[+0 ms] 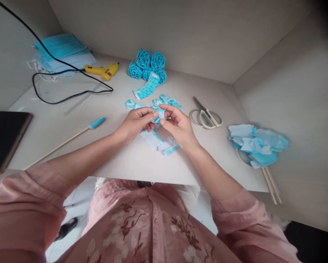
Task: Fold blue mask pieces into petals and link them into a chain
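Between my left hand (138,122) and my right hand (177,124) is a small blue-and-white piece of mask fabric (160,114). Both hands pinch it with thumb and fingers at the middle of the table. Just beyond my fingers lie crumpled blue fabric pieces (168,100), partly hidden by the hands. A flat white-and-blue fabric piece (164,144) rests on the table below them. Farther back, a pleated blue strip (147,87) leans against several rolled blue fabric roses (143,59).
At the back left are stacked face masks (62,53) and a yellow glue gun (103,70) with a black cord. A stick with a blue tip (96,123) and a phone (7,140) lie left. Scissors (206,115) and a bowl of fabric pieces (258,142) with sticks stand right.
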`<state>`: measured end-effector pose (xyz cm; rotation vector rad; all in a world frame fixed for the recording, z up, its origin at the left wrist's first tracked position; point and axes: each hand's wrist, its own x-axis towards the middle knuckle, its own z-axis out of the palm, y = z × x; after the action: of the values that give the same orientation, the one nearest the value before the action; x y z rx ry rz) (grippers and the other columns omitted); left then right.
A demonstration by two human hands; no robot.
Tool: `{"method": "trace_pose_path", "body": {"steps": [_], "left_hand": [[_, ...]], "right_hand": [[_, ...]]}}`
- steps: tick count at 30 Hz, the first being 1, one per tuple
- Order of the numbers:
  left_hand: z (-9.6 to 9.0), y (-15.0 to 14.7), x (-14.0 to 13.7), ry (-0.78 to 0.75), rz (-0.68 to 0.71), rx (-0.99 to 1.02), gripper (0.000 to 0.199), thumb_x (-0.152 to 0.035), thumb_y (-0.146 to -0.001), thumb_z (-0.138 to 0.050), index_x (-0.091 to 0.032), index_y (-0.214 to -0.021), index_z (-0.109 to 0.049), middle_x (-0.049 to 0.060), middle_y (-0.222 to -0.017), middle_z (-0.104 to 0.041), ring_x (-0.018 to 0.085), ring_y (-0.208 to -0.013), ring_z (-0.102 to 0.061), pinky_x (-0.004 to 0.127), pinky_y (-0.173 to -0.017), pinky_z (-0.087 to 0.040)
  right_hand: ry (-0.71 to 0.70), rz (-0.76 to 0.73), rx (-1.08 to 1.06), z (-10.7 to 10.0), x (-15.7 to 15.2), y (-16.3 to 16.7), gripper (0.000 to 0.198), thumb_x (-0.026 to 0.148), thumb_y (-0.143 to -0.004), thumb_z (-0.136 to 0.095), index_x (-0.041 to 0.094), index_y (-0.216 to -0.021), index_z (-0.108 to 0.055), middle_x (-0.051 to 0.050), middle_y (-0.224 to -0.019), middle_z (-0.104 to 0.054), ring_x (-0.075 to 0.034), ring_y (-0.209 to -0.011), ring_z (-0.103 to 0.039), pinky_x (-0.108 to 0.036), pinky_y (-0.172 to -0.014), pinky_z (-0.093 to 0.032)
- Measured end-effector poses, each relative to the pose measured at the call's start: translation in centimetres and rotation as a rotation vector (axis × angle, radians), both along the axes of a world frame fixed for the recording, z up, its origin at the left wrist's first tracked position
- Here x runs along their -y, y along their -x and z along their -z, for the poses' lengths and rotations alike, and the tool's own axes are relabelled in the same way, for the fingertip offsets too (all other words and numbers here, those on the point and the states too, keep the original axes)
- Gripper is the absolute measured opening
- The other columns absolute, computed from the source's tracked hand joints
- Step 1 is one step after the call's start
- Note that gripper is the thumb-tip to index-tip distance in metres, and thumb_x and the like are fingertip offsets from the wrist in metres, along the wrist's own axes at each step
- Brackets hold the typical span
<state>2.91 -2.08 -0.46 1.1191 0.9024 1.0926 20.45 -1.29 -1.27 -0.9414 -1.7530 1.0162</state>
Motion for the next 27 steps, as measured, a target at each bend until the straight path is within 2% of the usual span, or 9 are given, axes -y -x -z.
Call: {"method": "trace_pose_path", "body": {"steps": [14, 22, 27], "left_hand": [[-0.14, 0.07, 0.02, -0.005, 0.012, -0.028, 0.03, -0.04, -0.068, -0.08, -0.015, -0.077, -0.067, -0.002, -0.059, -0.059, 0.008, -0.053, -0.054, 0.021, -0.052, -0.043], [0.52, 0.44, -0.25, -0.038, 0.071, -0.097, 0.025, -0.037, -0.076, -0.076, -0.015, -0.081, -0.067, -0.001, -0.061, -0.061, 0.008, -0.053, -0.054, 0.019, -0.05, -0.038], [0.35, 0.35, -0.29, -0.051, 0.122, -0.096, 0.03, -0.038, -0.072, -0.078, -0.015, -0.088, -0.068, 0.0, -0.069, -0.064, 0.009, -0.057, -0.056, 0.021, -0.054, -0.044]], "right_hand": [[0.04, 0.012, -0.059, -0.12, -0.12, -0.04, 0.051, 0.051, -0.078, -0.073, 0.027, -0.121, -0.062, -0.001, -0.092, -0.06, -0.017, -0.091, -0.059, -0.035, -0.087, -0.053], [0.056, 0.02, -0.032, 0.07, -0.25, -0.12, 0.041, 0.047, -0.079, -0.071, 0.025, -0.114, -0.066, 0.0, -0.082, -0.06, -0.016, -0.079, -0.058, -0.034, -0.081, -0.052], [0.038, 0.068, -0.02, 0.12, -0.38, -0.33, 0.034, 0.041, -0.082, -0.067, 0.024, -0.111, -0.067, 0.0, -0.084, -0.061, -0.015, -0.08, -0.058, -0.033, -0.08, -0.051]]}}
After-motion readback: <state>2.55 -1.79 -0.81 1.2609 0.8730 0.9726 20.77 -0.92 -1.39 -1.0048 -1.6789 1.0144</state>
